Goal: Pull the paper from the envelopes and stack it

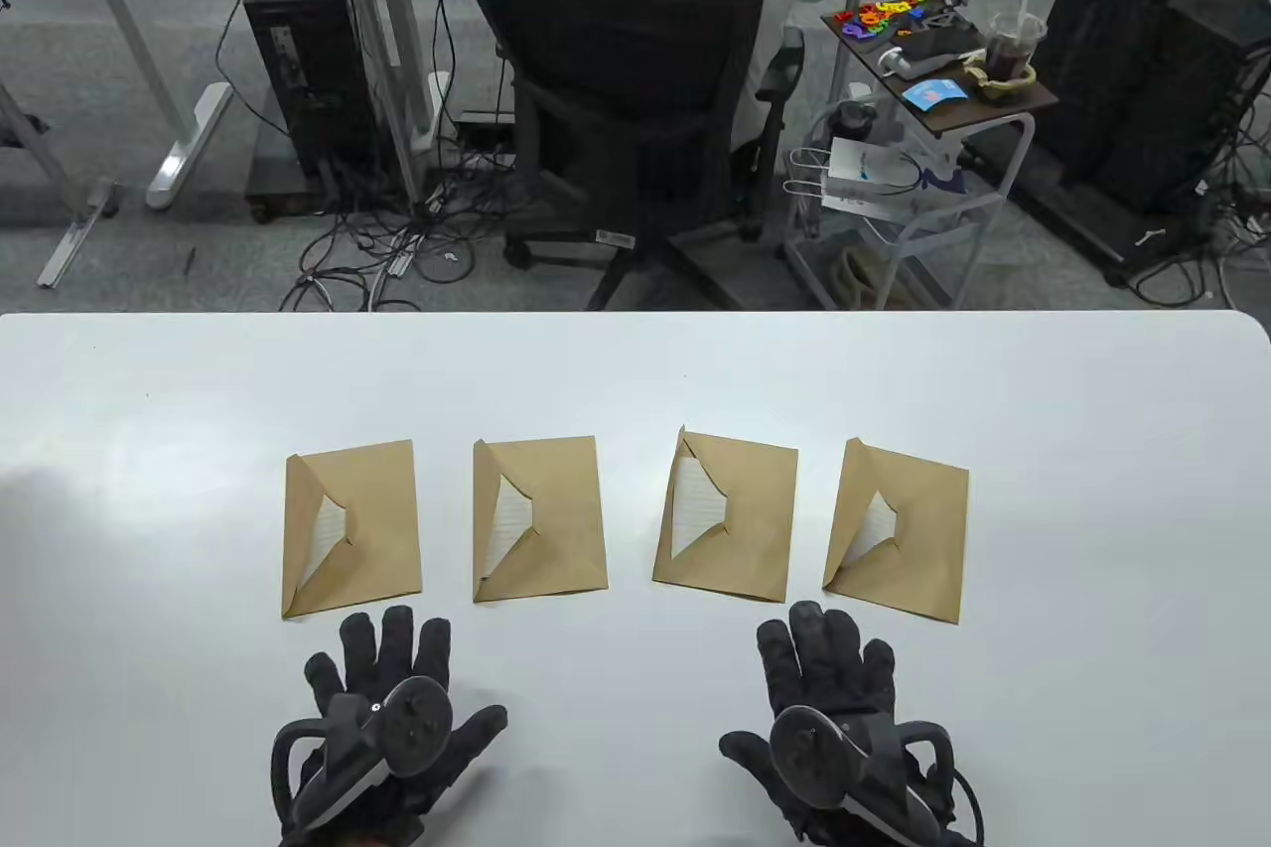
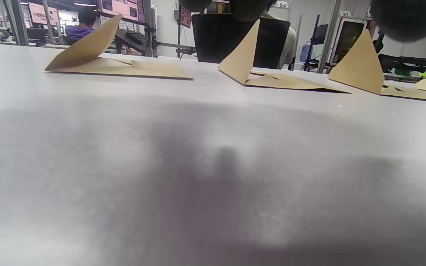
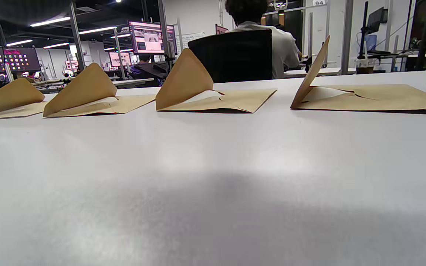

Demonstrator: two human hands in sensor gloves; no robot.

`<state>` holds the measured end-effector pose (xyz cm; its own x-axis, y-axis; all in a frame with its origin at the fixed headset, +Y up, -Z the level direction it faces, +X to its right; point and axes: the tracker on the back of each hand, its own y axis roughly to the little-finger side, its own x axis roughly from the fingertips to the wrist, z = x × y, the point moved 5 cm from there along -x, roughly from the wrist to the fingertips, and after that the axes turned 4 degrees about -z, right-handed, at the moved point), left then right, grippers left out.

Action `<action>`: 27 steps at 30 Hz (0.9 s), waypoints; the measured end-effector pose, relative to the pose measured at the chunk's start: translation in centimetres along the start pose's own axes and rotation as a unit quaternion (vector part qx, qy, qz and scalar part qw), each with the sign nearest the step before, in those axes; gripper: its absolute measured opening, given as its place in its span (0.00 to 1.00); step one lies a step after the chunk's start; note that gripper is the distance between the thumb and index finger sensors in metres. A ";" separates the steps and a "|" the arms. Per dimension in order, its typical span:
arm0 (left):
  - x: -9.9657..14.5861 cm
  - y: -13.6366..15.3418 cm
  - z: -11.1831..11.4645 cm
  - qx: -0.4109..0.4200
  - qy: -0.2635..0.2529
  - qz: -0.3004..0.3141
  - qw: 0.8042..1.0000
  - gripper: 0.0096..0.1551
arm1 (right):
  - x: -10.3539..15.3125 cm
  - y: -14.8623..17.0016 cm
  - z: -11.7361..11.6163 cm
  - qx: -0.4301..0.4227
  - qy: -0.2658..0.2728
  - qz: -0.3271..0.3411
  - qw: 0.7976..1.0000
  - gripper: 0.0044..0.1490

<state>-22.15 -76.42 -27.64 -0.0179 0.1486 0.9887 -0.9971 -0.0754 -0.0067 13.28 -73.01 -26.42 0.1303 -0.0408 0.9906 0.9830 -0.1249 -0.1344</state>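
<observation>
Table view: four envelopes [image 1: 541, 519] lie long-axis away, flaps leftward; left hand [image 1: 382, 718] and right hand [image 1: 834, 718] flat, fingers spread.

4 envelopes [image 1: 382, 529]: matt brown kraft paper, creased flaps. Lined white paper [image 1: 326, 529] inside. Desk [image 1: 635, 370]: smooth white, slight sheen. Gloves: black knit cloth, left hand [image 1: 382, 698], right hand [image 1: 829, 688].

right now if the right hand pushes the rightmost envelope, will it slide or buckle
The rightmost envelope looks thin and flat on the smooth table, so it probably slides easily. Its raised flap would likely flex. The paper inside may shift.
</observation>
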 end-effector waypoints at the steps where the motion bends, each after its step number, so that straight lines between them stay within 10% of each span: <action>1: 0.0 -0.1 0.0 0.000 0.001 0.001 1.000 0.64 | 0.0 0.0 0.0 -0.001 -0.001 0.000 1.000 0.62; 27: 0.0 -0.1 -0.5 -0.013 -0.024 0.004 1.000 0.66 | -0.1 0.9 0.4 -0.026 0.017 -0.010 0.999 0.62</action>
<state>-22.13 -75.87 -27.67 -0.0228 0.1002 0.9947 -0.9986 -0.0506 -0.0178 14.19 -72.68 -26.61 0.1061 -0.0713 0.9918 0.9771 -0.1775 -0.1173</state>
